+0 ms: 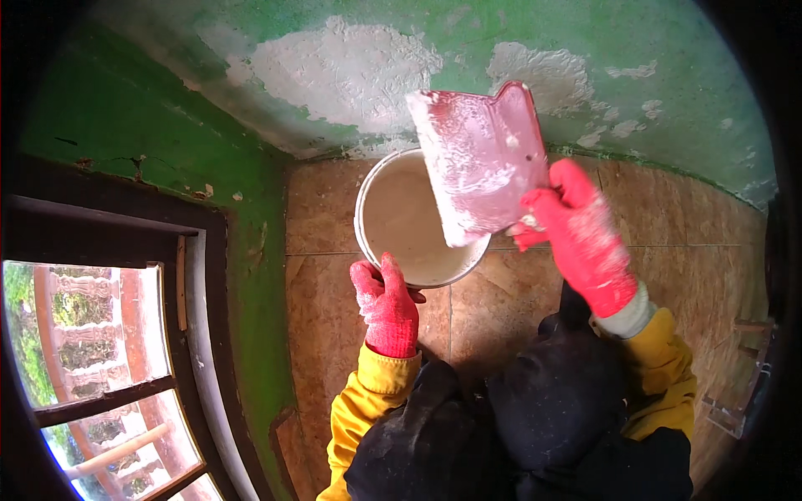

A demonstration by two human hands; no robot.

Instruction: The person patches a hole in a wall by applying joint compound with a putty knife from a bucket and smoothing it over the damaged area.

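Note:
My left hand (388,305), in a red glove dusted with white, grips the near-left rim of a round white bucket (361,219). Inside the bucket is a pale, creamy paste (403,219). The fingers of my right hand (582,235), gloved alike, are closed on the right edge of a flat red plastic piece (483,163), tilted over the bucket's right side. White paste coats much of its face, thickest along the left edge. Its exact kind I cannot tell. It hides part of the bucket's opening.
Ahead stands a green wall (455,42) with rough white patches (342,71). To the left is a dark-framed window (100,326). Brown tiles (493,292) cover the floor, and my dark-clothed knees (555,401) are close below the bucket. A frame-like object (743,376) lies far right.

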